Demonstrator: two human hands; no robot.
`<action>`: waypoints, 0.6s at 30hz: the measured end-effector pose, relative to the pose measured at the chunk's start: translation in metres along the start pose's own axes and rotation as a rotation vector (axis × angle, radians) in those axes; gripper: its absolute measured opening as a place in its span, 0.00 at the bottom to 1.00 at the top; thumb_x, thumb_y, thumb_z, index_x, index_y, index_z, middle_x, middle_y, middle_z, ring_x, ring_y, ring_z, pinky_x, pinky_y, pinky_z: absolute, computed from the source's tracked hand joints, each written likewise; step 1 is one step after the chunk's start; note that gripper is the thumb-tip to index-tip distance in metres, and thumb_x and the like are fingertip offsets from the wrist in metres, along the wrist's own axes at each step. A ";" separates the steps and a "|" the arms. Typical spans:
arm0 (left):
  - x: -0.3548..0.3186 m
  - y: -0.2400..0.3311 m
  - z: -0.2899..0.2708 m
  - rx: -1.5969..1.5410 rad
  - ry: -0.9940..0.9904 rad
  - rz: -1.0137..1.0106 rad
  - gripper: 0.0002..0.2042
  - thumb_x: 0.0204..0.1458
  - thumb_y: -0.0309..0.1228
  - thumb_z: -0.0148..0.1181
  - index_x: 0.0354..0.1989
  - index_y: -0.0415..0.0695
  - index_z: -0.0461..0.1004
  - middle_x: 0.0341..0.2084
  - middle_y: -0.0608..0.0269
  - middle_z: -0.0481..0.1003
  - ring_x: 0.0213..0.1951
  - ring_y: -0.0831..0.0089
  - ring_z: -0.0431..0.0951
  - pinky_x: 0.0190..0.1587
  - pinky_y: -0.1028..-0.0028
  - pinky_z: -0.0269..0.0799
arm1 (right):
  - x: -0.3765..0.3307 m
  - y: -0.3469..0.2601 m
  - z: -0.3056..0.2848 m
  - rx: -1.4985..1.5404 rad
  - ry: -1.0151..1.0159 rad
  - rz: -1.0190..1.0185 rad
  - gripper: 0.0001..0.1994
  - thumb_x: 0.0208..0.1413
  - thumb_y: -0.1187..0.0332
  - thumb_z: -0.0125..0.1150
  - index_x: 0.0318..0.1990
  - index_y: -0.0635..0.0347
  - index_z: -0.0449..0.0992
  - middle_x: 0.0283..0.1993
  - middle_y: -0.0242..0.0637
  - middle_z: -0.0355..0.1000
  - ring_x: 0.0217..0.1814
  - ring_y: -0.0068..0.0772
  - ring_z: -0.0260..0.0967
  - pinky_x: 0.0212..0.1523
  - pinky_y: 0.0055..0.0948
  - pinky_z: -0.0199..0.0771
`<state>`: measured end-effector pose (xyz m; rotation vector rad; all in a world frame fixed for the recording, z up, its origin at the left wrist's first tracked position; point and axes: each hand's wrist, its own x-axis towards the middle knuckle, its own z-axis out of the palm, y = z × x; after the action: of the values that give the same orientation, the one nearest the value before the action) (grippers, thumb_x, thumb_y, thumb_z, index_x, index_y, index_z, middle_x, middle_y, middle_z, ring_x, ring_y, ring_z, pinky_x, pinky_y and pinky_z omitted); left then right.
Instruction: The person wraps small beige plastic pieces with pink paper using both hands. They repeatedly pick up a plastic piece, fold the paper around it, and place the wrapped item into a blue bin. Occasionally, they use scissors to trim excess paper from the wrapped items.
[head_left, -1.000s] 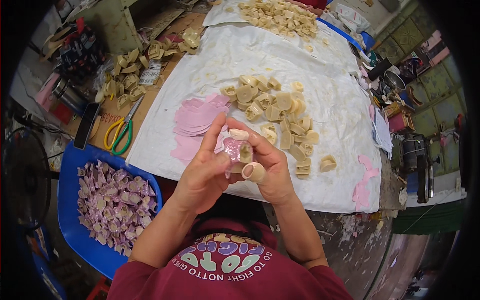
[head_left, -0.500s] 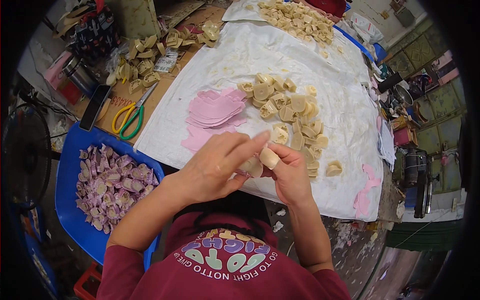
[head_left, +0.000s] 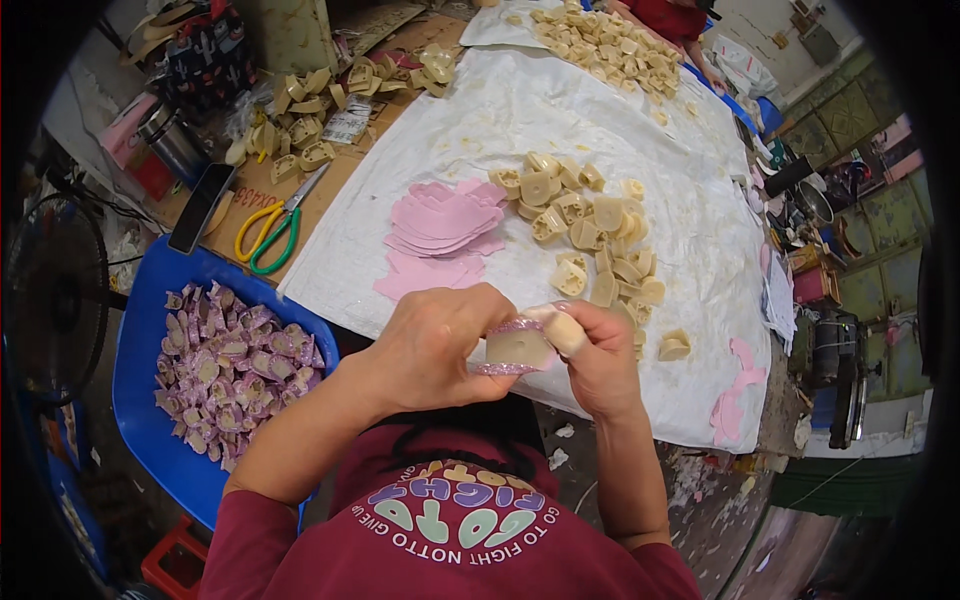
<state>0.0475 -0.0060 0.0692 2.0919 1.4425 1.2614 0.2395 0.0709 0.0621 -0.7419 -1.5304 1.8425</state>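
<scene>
Both my hands meet just above the near table edge. My left hand and my right hand together hold a small cream block with a strip of pink glitter material wrapped along its edges. My right thumb presses on its top right corner. Beyond the hands, on the white sheet, lies a stack of pink cut pieces and a heap of bare cream blocks.
A blue tray at my left holds several pink-covered blocks. Yellow-green scissors and a dark phone lie on the brown board. More cream blocks sit at the far end. One loose block rests near the right edge.
The hands have stayed together on the block and turned it, so its broad cream face now shows. The view has shifted slightly.
</scene>
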 end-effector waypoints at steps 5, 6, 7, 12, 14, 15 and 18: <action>0.005 0.003 0.007 0.037 0.032 -0.039 0.19 0.34 0.32 0.71 0.34 0.40 0.70 0.23 0.58 0.73 0.24 0.62 0.76 0.26 0.68 0.70 | 0.006 0.007 0.001 0.051 0.050 -0.054 0.10 0.60 0.71 0.57 0.44 0.67 0.78 0.38 0.32 0.77 0.38 0.17 0.70 0.41 0.19 0.70; 0.006 0.000 0.011 0.014 0.067 -0.046 0.19 0.34 0.31 0.72 0.34 0.40 0.70 0.22 0.60 0.73 0.23 0.67 0.75 0.25 0.72 0.70 | 0.008 0.004 0.000 0.064 0.047 -0.053 0.10 0.60 0.71 0.57 0.44 0.68 0.77 0.38 0.32 0.77 0.38 0.17 0.71 0.41 0.20 0.70; 0.007 -0.002 0.014 -0.010 0.102 -0.053 0.20 0.34 0.30 0.73 0.34 0.40 0.70 0.20 0.61 0.73 0.21 0.72 0.75 0.24 0.76 0.70 | 0.009 0.001 0.000 0.076 0.044 -0.053 0.11 0.60 0.70 0.57 0.45 0.68 0.77 0.39 0.32 0.77 0.39 0.17 0.71 0.41 0.20 0.70; 0.012 0.006 0.029 0.002 0.195 -0.087 0.20 0.34 0.29 0.74 0.34 0.39 0.69 0.22 0.59 0.74 0.22 0.74 0.77 0.24 0.76 0.72 | 0.002 0.007 0.006 0.293 0.167 -0.110 0.12 0.62 0.70 0.55 0.47 0.68 0.76 0.40 0.34 0.77 0.39 0.21 0.73 0.42 0.22 0.72; 0.012 0.009 0.038 0.018 0.250 -0.122 0.21 0.35 0.30 0.74 0.34 0.38 0.69 0.22 0.58 0.75 0.22 0.73 0.77 0.24 0.76 0.72 | 0.004 0.010 0.007 0.265 0.197 -0.142 0.12 0.62 0.69 0.55 0.47 0.68 0.76 0.41 0.35 0.77 0.40 0.22 0.73 0.42 0.22 0.73; 0.014 0.009 0.040 0.011 0.283 -0.133 0.21 0.35 0.30 0.74 0.34 0.38 0.68 0.22 0.58 0.75 0.22 0.73 0.78 0.23 0.75 0.72 | 0.008 0.007 0.007 0.283 0.195 -0.129 0.12 0.62 0.69 0.55 0.48 0.67 0.76 0.42 0.35 0.76 0.41 0.22 0.73 0.43 0.22 0.73; 0.015 0.008 0.043 -0.011 0.359 -0.110 0.21 0.36 0.29 0.74 0.35 0.38 0.68 0.22 0.57 0.75 0.22 0.72 0.78 0.23 0.75 0.72 | 0.003 -0.003 0.019 0.458 0.214 -0.084 0.13 0.62 0.68 0.54 0.49 0.67 0.75 0.43 0.35 0.76 0.43 0.22 0.73 0.44 0.22 0.73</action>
<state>0.0884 0.0133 0.0573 1.8148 1.6621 1.6565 0.2234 0.0621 0.0682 -0.6191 -0.9406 1.8840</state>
